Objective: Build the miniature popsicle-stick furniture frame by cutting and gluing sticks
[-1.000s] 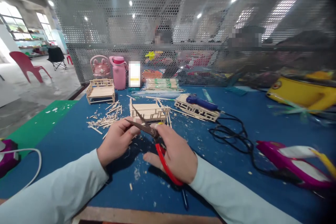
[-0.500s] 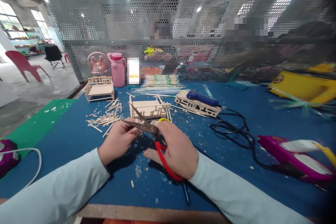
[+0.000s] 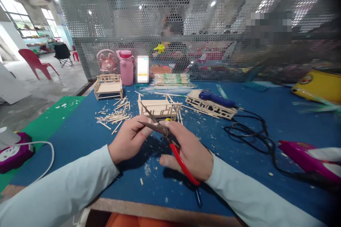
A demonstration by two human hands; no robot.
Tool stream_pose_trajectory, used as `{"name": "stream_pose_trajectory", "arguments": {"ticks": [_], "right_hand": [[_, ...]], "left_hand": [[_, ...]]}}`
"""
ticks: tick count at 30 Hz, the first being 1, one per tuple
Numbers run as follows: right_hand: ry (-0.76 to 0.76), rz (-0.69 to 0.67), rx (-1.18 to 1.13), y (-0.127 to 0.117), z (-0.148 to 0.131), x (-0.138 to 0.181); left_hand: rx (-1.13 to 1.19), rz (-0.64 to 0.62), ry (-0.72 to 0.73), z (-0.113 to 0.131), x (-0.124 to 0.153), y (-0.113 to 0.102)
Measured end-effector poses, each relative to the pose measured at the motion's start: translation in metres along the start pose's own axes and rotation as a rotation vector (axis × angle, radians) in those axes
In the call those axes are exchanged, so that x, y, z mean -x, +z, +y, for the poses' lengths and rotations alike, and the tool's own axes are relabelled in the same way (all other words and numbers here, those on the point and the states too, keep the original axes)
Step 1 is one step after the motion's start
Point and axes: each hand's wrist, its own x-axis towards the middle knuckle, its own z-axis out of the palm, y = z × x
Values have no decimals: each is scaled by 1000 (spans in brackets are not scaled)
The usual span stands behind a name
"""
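Observation:
My right hand (image 3: 190, 150) grips red-handled scissors (image 3: 170, 142) with the blades open, pointing left and away. My left hand (image 3: 130, 138) is pinched by the blades, its fingertips between them; what it holds is too small to make out. Both hands hover over the blue mat (image 3: 80, 138), just in front of a half-built stick bench (image 3: 160, 108).
A finished stick bench (image 3: 108, 86) and a pile of loose sticks (image 3: 114, 115) lie at the left. A blue glue gun (image 3: 215, 99) rests on a stick frame, its black cable (image 3: 255, 138) trailing right. Pink bottle (image 3: 127, 67), purple power strip (image 3: 13, 150), mesh screen with people behind.
The view has shifted, so everything sits a little further right. The scissor blades have closed somewhat around my left fingertips. My hands keep their pose.

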Motion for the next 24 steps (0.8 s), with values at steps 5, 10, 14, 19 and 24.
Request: {"name": "stream_pose_trajectory", "arguments": {"ticks": [5,10,14,19,24], "right_hand": [[6,-19,-62,1,-2,-1],[66,8,20,0,-8,0],[55,26,59,2,-2,3],[15,9,87,2,9,5],[54,-63,67,-1,9,4]], "left_hand": [[11,-7,-27,6,0,-1],[11,-23,-13,9,0,-2],[-2,-16,-18,10,2,1],[-1,-30,-51,9,2,4],[58,-53,-145,7,2,5]]}}
